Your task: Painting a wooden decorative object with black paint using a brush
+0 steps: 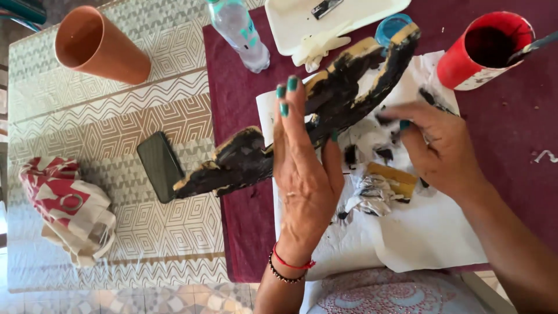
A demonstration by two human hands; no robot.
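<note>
Wood cutout (349,87), left hand (305,174) pinching it; right hand (433,148) spread at 3 o'clock; I'd fear wet black paint smearing fingers.

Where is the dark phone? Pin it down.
In the head view the phone lies flat on the patterned tablecloth, left of centre, touching the low end of the black-painted wooden piece, below the terracotta cup.

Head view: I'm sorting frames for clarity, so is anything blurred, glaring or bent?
Head view: daylight is even; the left hand and black-painted wooden cutout are slightly soft, the right hand smeared at the fingertips; the white foam tray is nearly washed out; table edges bow at the left.
</note>
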